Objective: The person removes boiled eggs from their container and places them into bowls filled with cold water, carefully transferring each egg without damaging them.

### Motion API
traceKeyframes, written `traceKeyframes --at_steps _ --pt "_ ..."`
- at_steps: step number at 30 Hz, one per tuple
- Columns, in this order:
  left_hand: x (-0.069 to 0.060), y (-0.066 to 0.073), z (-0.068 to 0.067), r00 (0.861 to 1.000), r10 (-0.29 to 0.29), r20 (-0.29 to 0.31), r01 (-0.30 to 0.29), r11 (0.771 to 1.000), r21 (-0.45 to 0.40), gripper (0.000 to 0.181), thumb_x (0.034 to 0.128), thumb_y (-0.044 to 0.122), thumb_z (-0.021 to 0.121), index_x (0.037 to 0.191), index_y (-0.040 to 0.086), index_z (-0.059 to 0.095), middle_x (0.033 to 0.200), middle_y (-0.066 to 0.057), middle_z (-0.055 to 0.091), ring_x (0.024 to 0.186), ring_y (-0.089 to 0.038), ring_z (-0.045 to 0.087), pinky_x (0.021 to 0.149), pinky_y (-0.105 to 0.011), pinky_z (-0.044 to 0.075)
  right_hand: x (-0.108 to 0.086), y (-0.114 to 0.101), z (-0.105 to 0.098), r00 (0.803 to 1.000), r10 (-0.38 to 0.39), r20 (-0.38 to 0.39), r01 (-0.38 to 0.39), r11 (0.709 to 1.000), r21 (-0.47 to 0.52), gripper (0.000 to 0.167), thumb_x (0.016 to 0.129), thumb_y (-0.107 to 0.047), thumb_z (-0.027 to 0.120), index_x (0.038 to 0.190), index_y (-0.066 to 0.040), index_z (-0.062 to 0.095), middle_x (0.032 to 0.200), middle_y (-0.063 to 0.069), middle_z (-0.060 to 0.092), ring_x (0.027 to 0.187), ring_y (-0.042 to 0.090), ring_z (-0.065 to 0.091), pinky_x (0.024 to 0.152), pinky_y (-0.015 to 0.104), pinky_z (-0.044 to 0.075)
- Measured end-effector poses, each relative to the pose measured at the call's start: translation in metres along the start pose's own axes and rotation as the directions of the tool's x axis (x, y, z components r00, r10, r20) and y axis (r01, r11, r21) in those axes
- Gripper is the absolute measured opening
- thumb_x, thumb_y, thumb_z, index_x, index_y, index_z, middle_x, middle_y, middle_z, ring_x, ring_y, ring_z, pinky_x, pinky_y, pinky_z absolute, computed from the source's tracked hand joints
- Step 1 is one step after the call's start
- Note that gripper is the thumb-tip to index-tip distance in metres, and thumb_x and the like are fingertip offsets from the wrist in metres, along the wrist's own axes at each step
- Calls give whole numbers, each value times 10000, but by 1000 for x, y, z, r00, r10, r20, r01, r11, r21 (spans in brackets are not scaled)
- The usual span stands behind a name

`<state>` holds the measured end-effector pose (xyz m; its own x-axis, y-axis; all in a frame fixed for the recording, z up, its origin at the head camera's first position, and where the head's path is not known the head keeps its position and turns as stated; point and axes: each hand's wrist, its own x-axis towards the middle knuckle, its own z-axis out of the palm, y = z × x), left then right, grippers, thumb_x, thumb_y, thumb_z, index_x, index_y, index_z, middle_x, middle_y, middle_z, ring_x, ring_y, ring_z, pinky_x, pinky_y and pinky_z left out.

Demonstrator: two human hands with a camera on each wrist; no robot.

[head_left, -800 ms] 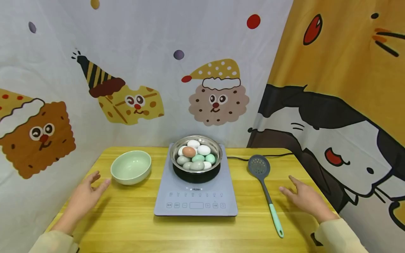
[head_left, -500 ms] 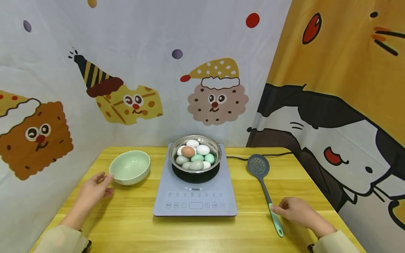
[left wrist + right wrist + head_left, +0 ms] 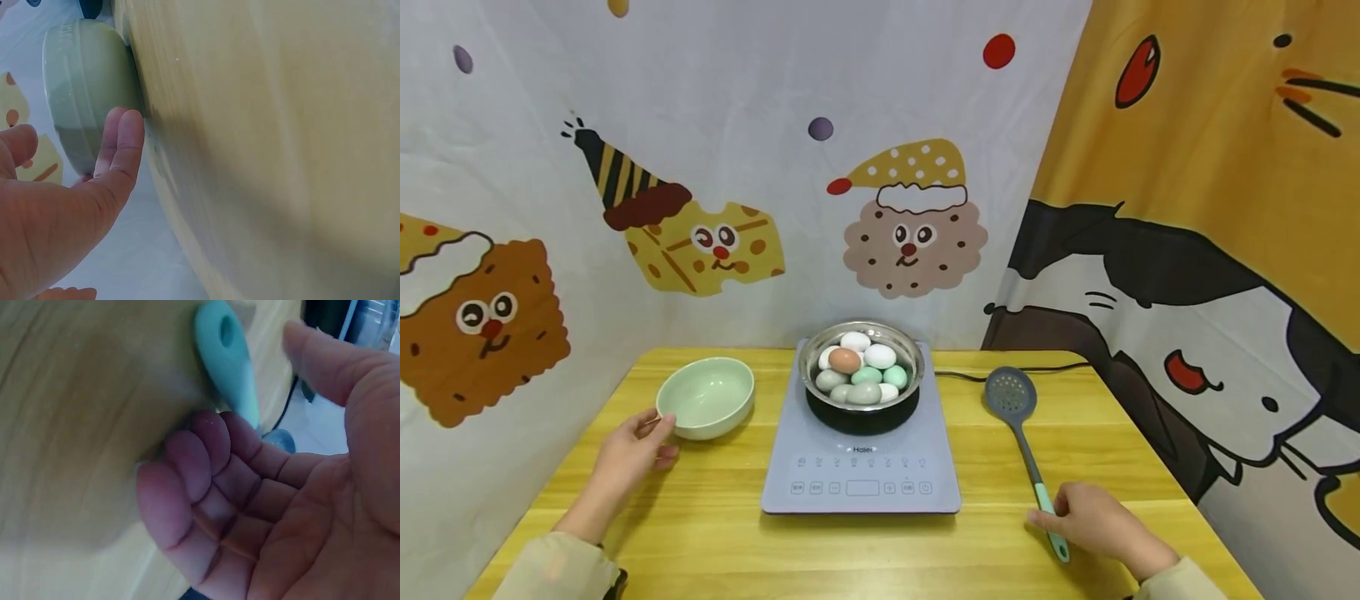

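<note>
At the left, my left hand (image 3: pixel 631 454) is at the near left side of a pale green bowl (image 3: pixel 718 423). The left wrist view has the fingers (image 3: pixel 127 140) extended along the bowl's outer wall (image 3: pixel 87 81); the thumb stands apart from it. Whether the fingertips touch the bowl is unclear. A slotted spatula (image 3: pixel 1010 396) with a grey round head lies on the table at the right. Over its mint handle (image 3: pixel 219 369) reaches my right hand (image 3: pixel 1101 521), fingers bent beside the handle and thumb on the other side, with a gap around it.
A metal pot (image 3: pixel 900 337) full of white, brown, grey and green eggs (image 3: pixel 867 375) stands on a grey induction cooker (image 3: pixel 861 467) mid-table. A black cord (image 3: pixel 962 377) runs rightward behind the spatula. Printed cloth (image 3: pixel 737 100) hangs behind the wooden table (image 3: pixel 850 562).
Both hands have come in from the sides: the left closer to the bowl, the right down and leftward over the spatula's handle. Bowl, pot and spatula have stayed put.
</note>
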<state>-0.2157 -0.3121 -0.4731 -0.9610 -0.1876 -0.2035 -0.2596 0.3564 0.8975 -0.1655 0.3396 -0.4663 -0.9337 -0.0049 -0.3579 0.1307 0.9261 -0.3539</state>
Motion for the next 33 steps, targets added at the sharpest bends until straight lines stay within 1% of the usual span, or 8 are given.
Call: traceKeyframes --at_steps 8,12,15,20,26,27,30,33 --pt "4 -3 1 1000 -18 5 18 999 -51 879 1143 415 455 1691 7 -97 1706 -387 205 836 9 722 817 -259 648 2 0 -4 999 30 45 -30 1000 -5 310 970 -316 775 896 -46 643 746 44 608 642 164 540 594 295 447" --pt "4 -7 2 1000 3 4 -3 999 -38 865 1144 374 477 1702 74 -111 1713 -374 171 850 0 731 823 -253 646 -5 8 -16 997 73 27 -76 985 154 241 983 -239 717 921 -33 609 737 67 610 595 156 549 552 296 498" --pt "6 -9 3 1000 22 17 -21 999 -33 848 1145 361 485 1710 97 -90 1712 -367 181 871 -10 737 833 -251 645 -12 22 -31 997 76 2 -73 940 334 266 1032 -184 634 1080 64 547 805 94 650 660 180 598 569 321 531" --pt "9 -9 3 998 47 44 -46 999 -29 840 1149 344 484 1708 91 -90 1710 -372 194 908 -9 734 856 -254 643 -11 41 -51 974 115 -193 23 805 593 541 1097 -263 618 1437 109 420 921 -22 740 807 109 695 687 304 611" --pt "9 -5 7 998 45 50 -43 999 -32 856 1143 332 509 1710 83 -83 1709 -371 202 932 -12 740 862 -255 642 12 38 -45 905 234 -354 271 321 907 254 1086 -403 624 1246 -211 669 907 -118 739 831 55 708 720 226 613" --pt "8 -4 8 998 42 51 -40 998 -37 857 1143 327 511 1710 84 -83 1709 -373 200 936 -17 742 866 -259 643 15 35 -44 901 256 -351 273 295 916 264 1097 -433 588 1223 -221 681 901 -113 742 828 56 713 712 227 615" --pt "8 -3 12 998 41 43 -39 998 -44 862 1137 322 530 1714 87 -66 1709 -365 215 940 -29 747 867 -259 642 17 23 -50 873 320 -369 251 355 900 439 1102 -547 507 1286 -185 671 886 -125 771 813 44 736 685 211 611" --pt "7 -2 13 998 48 33 -47 998 -42 859 1135 320 537 1716 80 -49 1702 -365 235 950 -46 750 864 -265 644 11 3 -62 835 282 -473 350 391 851 541 1114 -515 503 1428 -89 618 945 -107 804 825 49 738 678 199 603"
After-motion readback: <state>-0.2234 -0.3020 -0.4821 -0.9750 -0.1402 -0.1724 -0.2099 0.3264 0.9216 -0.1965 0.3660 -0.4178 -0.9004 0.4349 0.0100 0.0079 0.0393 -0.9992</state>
